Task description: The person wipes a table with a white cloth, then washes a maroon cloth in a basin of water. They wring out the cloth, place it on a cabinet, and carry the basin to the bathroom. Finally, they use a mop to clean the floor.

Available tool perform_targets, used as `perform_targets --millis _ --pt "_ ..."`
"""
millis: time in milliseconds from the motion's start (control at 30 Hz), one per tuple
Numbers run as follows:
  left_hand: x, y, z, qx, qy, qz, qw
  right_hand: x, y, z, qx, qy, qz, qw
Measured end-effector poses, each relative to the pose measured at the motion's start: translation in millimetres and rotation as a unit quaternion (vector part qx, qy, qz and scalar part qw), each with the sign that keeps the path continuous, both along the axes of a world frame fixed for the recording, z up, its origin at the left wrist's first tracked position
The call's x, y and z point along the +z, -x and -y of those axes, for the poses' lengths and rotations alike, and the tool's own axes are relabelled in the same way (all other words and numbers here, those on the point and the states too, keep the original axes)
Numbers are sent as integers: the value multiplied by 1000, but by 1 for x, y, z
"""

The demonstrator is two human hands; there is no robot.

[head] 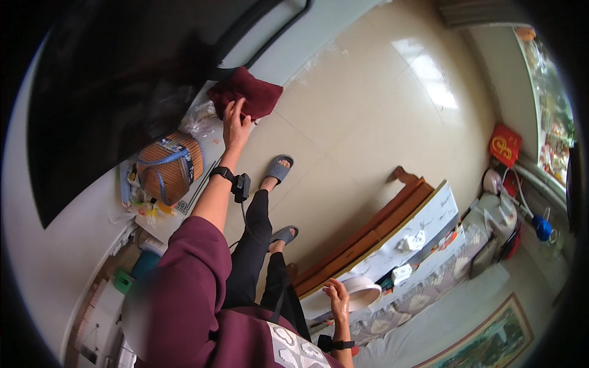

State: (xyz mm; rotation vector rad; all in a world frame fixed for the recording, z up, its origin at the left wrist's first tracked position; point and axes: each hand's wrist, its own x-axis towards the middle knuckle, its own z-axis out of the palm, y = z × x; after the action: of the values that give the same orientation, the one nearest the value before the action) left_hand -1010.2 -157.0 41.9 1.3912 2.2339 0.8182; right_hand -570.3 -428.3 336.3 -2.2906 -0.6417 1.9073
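Observation:
My left hand (236, 123) reaches forward with its fingers on a dark red cloth (255, 94), pinching it at the near side. The cloth is spread at the end of a white low cabinet (209, 145), below a large black television screen (124, 96). A crumpled clear plastic bag (200, 120) lies just left of that hand. My right hand (339, 299) is held low on the right, holding nothing, fingers loosely bent and apart. It is near a pale round basin (363, 294) on a marble-patterned tabletop (372, 260).
A brown woven bag with blue trim (168, 170) stands on the white cabinet. The table has a wooden drawer side (363, 234) and bears crumpled white tissue (412, 241) and a white box (401, 274). Behind it is a patterned sofa (432, 290). A red box (505, 145) stands by the window.

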Motion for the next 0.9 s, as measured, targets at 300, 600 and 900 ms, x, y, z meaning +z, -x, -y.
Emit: perform_targets --millis 300,600,900 --pt "-94 40 -66 -265 245 -268 893 10 -4 136 -281 70 -12 957" --pt "-26 -35 -39 -493 225 -158 825 -26 15 288 -511 130 16 850" --pt "45 -344 181 -602 429 102 666 -94 -88 372 -626 -71 117 768"
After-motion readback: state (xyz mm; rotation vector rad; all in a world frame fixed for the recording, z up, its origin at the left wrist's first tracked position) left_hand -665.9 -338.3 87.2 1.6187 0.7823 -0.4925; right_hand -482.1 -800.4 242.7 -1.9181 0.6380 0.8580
